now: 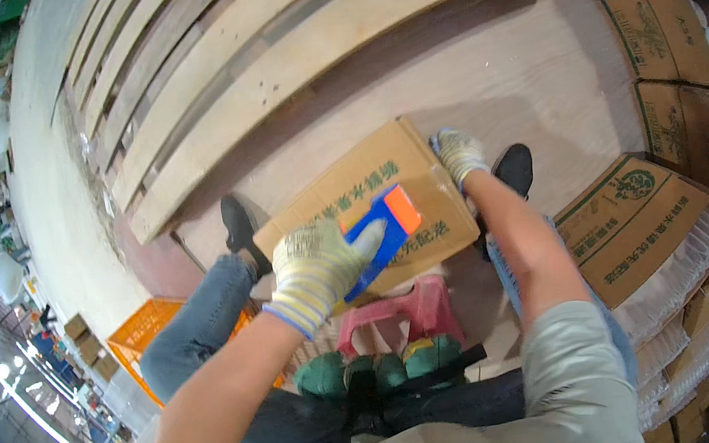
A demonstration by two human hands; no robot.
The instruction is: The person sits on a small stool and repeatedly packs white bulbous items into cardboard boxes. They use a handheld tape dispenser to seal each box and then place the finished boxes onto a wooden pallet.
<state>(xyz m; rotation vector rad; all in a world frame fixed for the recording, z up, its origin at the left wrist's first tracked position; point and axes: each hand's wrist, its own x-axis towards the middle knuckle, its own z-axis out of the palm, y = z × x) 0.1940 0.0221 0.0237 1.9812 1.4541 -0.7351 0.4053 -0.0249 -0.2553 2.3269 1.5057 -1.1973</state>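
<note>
My left hand (311, 268), in a striped knit glove, grips a blue tool (383, 240) with an orange end piece, apparently a tape dispenser, over a flattened-looking brown cardboard box (444, 236) with green print. My right hand (458, 154), gloved alike, holds the box's right edge with curled fingers. Below the box stands a pink plastic stool (434, 301), with green rounded objects (432, 355) in front of me.
Wooden slatted pallets (303, 52) lie ahead. Stacked brown boxes (654, 30) line the right, beside another carton (632, 228) on clear wrapped packs (688, 274). An orange crate (131, 339) sits at my left, and cluttered goods (81, 337) stand beyond.
</note>
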